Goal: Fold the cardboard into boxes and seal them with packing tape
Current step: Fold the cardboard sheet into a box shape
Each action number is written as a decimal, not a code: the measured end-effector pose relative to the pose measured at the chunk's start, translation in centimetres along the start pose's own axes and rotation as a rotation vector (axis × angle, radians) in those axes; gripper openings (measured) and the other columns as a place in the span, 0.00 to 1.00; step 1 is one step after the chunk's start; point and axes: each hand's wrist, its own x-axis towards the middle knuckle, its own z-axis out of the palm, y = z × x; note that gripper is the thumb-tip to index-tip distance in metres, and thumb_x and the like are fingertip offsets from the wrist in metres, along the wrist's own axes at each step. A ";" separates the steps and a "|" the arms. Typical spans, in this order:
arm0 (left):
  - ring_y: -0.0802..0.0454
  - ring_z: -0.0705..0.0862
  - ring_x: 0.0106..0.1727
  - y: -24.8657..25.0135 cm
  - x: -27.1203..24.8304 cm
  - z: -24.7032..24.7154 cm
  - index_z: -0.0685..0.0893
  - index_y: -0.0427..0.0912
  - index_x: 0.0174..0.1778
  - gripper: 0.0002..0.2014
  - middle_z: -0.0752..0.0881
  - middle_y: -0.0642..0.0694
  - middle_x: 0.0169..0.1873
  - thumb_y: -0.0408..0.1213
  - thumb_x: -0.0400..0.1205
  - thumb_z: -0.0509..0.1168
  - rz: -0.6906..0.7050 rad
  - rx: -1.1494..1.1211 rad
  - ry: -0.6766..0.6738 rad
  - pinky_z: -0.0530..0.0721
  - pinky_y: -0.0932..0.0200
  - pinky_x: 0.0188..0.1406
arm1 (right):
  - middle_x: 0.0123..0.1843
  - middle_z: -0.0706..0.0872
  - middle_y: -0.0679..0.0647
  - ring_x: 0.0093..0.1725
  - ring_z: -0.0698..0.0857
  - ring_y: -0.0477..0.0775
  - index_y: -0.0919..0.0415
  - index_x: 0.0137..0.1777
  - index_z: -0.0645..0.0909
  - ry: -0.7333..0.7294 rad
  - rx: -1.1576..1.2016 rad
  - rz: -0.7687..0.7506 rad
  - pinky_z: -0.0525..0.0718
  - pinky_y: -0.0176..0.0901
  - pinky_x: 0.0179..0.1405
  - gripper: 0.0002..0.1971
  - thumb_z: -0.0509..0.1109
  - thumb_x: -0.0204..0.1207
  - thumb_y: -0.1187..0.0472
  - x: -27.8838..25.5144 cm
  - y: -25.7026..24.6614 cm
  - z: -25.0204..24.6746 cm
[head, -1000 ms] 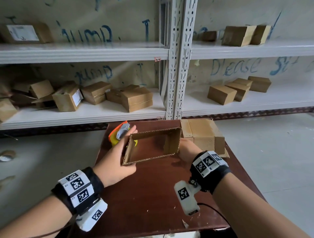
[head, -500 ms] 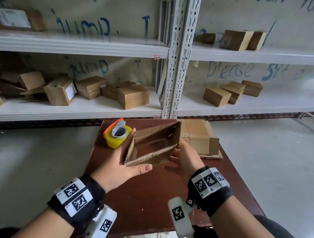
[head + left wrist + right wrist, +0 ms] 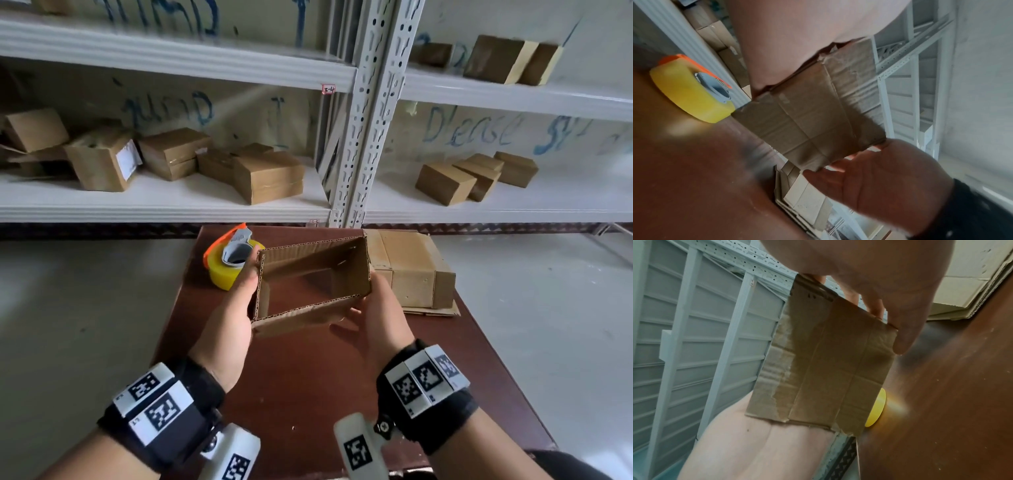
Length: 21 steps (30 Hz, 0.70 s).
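Tape roll (image 3: 233, 262) left, flattened cardboard (image 3: 409, 269) right, on table (image 3: 308, 383).

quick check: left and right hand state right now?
Left hand: holding the left end of the opened cardboard box, thumb on its edge.
Right hand: holding the box's right end, fingers underneath, thumb against the side.

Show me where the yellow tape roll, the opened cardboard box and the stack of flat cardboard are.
yellow tape roll (image 3: 224, 279): head view, on its yellow outer side.
opened cardboard box (image 3: 354, 265): head view, on its inner right wall.
stack of flat cardboard (image 3: 409, 270): head view, on the top sheet.
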 end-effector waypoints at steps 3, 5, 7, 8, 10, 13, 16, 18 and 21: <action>0.60 0.76 0.80 0.3 0.9 -0.6 0.75 0.57 0.83 0.24 0.81 0.59 0.77 0.47 0.88 0.64 0.004 0.010 0.001 0.66 0.46 0.86 | 0.36 0.89 0.45 0.44 0.85 0.52 0.43 0.36 0.85 0.019 0.028 -0.028 0.79 0.55 0.59 0.22 0.54 0.87 0.48 0.8 0.9 0.4; 0.58 0.76 0.80 0.8 1.1 -0.8 0.75 0.56 0.83 0.27 0.80 0.57 0.78 0.52 0.86 0.65 0.023 0.075 0.034 0.67 0.43 0.86 | 0.37 0.88 0.46 0.46 0.84 0.54 0.43 0.32 0.85 0.016 0.049 -0.039 0.78 0.55 0.59 0.25 0.52 0.87 0.50 1.2 1.3 0.6; 0.54 0.77 0.80 0.9 1.1 -0.8 0.78 0.56 0.78 0.26 0.79 0.53 0.79 0.57 0.83 0.67 0.054 0.156 0.028 0.71 0.42 0.84 | 0.35 0.86 0.47 0.47 0.84 0.54 0.45 0.33 0.83 0.015 0.071 -0.035 0.78 0.55 0.58 0.24 0.51 0.87 0.50 1.2 1.3 0.7; 0.55 0.78 0.78 0.9 1.1 -0.6 0.79 0.57 0.74 0.23 0.79 0.53 0.77 0.57 0.83 0.66 0.047 0.182 0.026 0.73 0.44 0.82 | 0.36 0.85 0.47 0.47 0.84 0.55 0.47 0.36 0.81 0.014 0.081 -0.031 0.79 0.56 0.58 0.22 0.51 0.87 0.50 1.2 1.2 0.8; 0.59 0.80 0.72 0.8 0.8 -0.3 0.81 0.59 0.67 0.16 0.80 0.54 0.73 0.57 0.85 0.64 0.054 0.233 0.003 0.77 0.53 0.76 | 0.39 0.86 0.49 0.46 0.84 0.55 0.49 0.40 0.80 0.007 0.087 -0.034 0.79 0.55 0.57 0.19 0.50 0.87 0.50 1.0 1.1 0.8; 0.59 0.81 0.74 0.6 0.7 0.2 0.84 0.57 0.65 0.12 0.85 0.56 0.70 0.52 0.88 0.64 0.046 0.192 0.020 0.76 0.55 0.75 | 0.45 0.87 0.51 0.44 0.84 0.53 0.49 0.44 0.81 -0.002 0.096 -0.047 0.80 0.55 0.56 0.18 0.50 0.87 0.50 1.1 1.0 0.8; 0.60 0.84 0.71 1.0 0.4 1.2 0.88 0.52 0.65 0.13 0.91 0.58 0.63 0.41 0.91 0.60 -0.007 0.038 0.032 0.74 0.50 0.80 | 0.48 0.87 0.52 0.44 0.84 0.53 0.49 0.45 0.82 -0.007 0.096 -0.050 0.81 0.54 0.54 0.18 0.50 0.87 0.50 1.2 1.1 0.9; 0.61 0.86 0.69 1.2 0.5 1.4 0.89 0.53 0.65 0.13 0.92 0.57 0.61 0.41 0.90 0.61 -0.023 0.031 0.058 0.72 0.46 0.83 | 0.48 0.86 0.53 0.44 0.84 0.53 0.49 0.45 0.82 -0.006 0.094 -0.050 0.81 0.54 0.54 0.18 0.51 0.87 0.50 1.2 1.1 0.9; 0.63 0.88 0.64 1.5 0.5 1.4 0.90 0.52 0.60 0.12 0.93 0.57 0.58 0.40 0.90 0.61 -0.039 0.018 0.084 0.73 0.46 0.82 | 0.49 0.86 0.54 0.49 0.84 0.56 0.50 0.44 0.82 -0.011 0.085 -0.055 0.82 0.56 0.57 0.18 0.51 0.87 0.49 1.0 1.2 0.9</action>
